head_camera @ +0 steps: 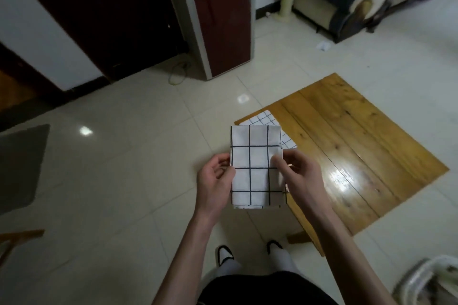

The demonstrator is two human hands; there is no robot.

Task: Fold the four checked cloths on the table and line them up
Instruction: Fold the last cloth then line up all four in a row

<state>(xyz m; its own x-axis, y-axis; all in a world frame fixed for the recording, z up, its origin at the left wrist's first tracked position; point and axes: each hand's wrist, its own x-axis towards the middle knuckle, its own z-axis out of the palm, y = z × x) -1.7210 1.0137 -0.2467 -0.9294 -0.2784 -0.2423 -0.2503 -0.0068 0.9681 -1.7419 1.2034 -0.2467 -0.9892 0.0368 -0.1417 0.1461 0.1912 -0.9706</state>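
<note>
A white cloth with a large black check (255, 156), folded to a narrow rectangle, hangs in the air in front of me, just left of the wooden table (352, 146). My left hand (216, 178) pinches its left edge. My right hand (297, 173) pinches its right edge, thumb on the front face. Behind it a second cloth with a finer check (264, 117) lies flat on the table's near left corner, mostly hidden by the held cloth.
The table's shiny top stretches to the right. A dark red fridge (223, 20) and a dark doorway stand at the back, a sofa (347, 0) at the far right. A grey mat (19, 166) lies on the tiled floor at left. A bag (431, 280) sits at bottom right.
</note>
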